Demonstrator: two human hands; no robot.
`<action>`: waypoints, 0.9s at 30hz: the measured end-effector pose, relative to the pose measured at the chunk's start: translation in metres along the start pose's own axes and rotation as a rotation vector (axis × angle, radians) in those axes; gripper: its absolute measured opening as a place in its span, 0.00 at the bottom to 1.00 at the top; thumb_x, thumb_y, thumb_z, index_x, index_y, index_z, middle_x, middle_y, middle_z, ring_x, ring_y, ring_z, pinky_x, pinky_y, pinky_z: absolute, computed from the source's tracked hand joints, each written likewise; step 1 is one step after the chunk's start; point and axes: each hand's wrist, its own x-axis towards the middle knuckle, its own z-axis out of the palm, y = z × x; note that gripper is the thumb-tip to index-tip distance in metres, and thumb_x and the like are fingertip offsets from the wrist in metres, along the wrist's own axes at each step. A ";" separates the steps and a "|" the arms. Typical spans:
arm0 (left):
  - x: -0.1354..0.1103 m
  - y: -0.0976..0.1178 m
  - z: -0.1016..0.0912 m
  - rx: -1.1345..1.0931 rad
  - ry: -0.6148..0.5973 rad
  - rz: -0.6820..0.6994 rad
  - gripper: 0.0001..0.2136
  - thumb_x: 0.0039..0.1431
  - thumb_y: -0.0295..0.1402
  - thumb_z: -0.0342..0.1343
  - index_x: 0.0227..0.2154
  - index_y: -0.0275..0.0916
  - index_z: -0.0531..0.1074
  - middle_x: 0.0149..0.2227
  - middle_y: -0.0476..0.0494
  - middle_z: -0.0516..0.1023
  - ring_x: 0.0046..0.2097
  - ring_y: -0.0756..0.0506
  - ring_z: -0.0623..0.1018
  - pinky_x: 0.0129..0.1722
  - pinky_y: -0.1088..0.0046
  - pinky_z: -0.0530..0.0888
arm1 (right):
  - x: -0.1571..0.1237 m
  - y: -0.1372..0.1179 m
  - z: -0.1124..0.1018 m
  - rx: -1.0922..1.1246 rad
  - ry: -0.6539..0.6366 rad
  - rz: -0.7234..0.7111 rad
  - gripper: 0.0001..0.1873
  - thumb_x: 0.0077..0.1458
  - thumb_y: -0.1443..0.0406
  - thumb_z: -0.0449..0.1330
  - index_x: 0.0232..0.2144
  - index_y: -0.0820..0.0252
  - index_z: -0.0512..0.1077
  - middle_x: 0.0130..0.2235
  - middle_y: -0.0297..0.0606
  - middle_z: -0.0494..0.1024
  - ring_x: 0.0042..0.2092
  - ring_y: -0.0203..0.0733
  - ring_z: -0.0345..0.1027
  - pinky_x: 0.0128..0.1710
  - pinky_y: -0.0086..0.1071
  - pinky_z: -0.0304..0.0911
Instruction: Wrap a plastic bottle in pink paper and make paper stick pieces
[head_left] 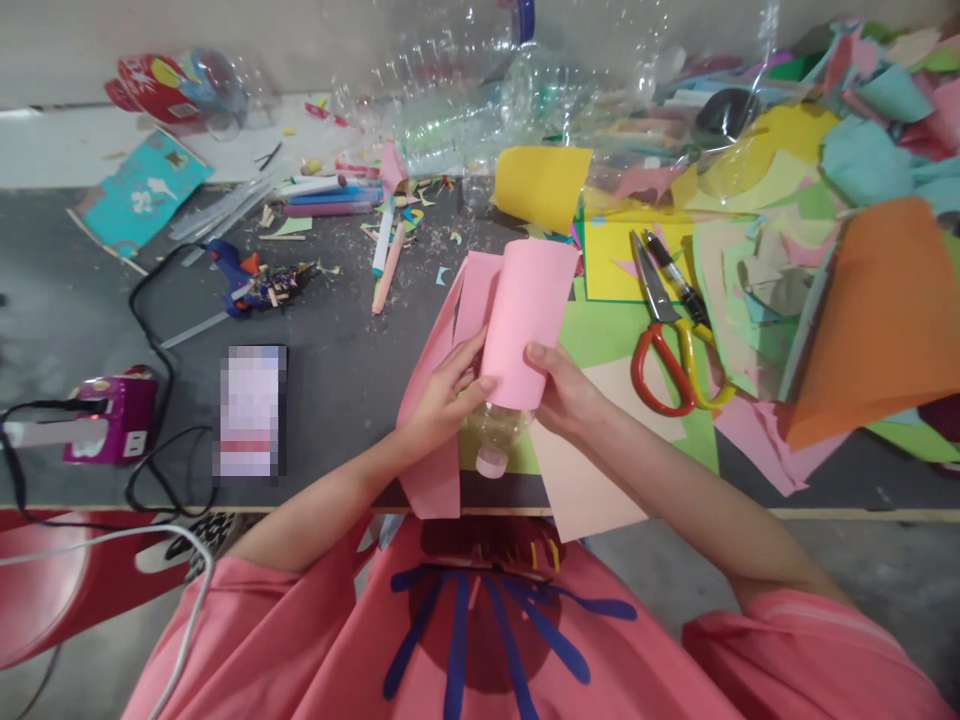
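Note:
A clear plastic bottle [501,428] with a pale pink cap points toward me, and a sheet of pink paper [529,310] is wrapped around its body. My left hand [451,385] closes on the wrapped bottle from the left, thumb near the paper's lower edge. From the right, my right hand [564,388] grips it too, with the thumb pressed on the paper and the other fingers hidden behind. Beneath and to the left lies another pink sheet [435,440]. Green paper [697,440] and a pale peach sheet [592,490] lie under my right forearm.
Scissors [664,345] with red and yellow handles lie right, beside a black pen [675,275]. A blue glue gun [236,275], its cord and a phone [251,410] are left. Clear bottles [450,90] stand along the back. Orange paper [885,310] and scraps crowd the right.

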 end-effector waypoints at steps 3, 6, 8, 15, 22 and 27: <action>0.000 -0.002 0.001 -0.072 -0.027 -0.044 0.29 0.62 0.50 0.51 0.62 0.43 0.60 0.63 0.36 0.65 0.60 0.38 0.71 0.54 0.61 0.74 | 0.000 0.000 -0.001 -0.022 -0.025 0.005 0.34 0.37 0.48 0.70 0.45 0.57 0.71 0.38 0.41 0.80 0.46 0.52 0.75 0.45 0.45 0.73; -0.001 -0.006 0.003 -0.105 0.029 -0.041 0.33 0.59 0.53 0.53 0.62 0.43 0.56 0.61 0.34 0.67 0.60 0.39 0.72 0.54 0.61 0.74 | 0.001 0.000 -0.002 -0.032 -0.037 0.008 0.32 0.37 0.48 0.70 0.43 0.57 0.71 0.39 0.42 0.80 0.46 0.52 0.75 0.45 0.45 0.73; -0.002 -0.008 0.004 -0.117 0.062 -0.042 0.34 0.56 0.55 0.55 0.61 0.43 0.55 0.59 0.33 0.69 0.59 0.39 0.72 0.53 0.60 0.75 | 0.001 0.000 -0.002 -0.030 -0.034 0.010 0.30 0.36 0.48 0.70 0.40 0.57 0.72 0.38 0.42 0.80 0.47 0.52 0.75 0.45 0.44 0.73; -0.002 -0.011 0.005 -0.151 0.002 -0.061 0.30 0.58 0.53 0.54 0.59 0.43 0.59 0.60 0.35 0.67 0.61 0.39 0.70 0.57 0.59 0.72 | 0.001 -0.002 -0.003 0.015 -0.007 0.048 0.28 0.34 0.49 0.70 0.36 0.58 0.73 0.39 0.43 0.80 0.48 0.53 0.74 0.45 0.45 0.73; 0.001 -0.008 -0.002 0.184 0.052 0.114 0.25 0.62 0.52 0.50 0.58 0.46 0.64 0.60 0.37 0.62 0.63 0.40 0.64 0.63 0.55 0.64 | 0.000 -0.003 -0.003 0.025 0.062 0.023 0.25 0.36 0.52 0.69 0.36 0.58 0.72 0.36 0.41 0.81 0.45 0.52 0.75 0.43 0.44 0.73; 0.004 -0.005 -0.004 0.312 0.074 0.133 0.22 0.64 0.51 0.46 0.55 0.45 0.66 0.58 0.38 0.65 0.62 0.41 0.66 0.61 0.56 0.67 | 0.003 -0.003 -0.008 0.000 0.105 0.032 0.23 0.38 0.52 0.68 0.35 0.58 0.72 0.33 0.38 0.80 0.39 0.48 0.74 0.41 0.42 0.72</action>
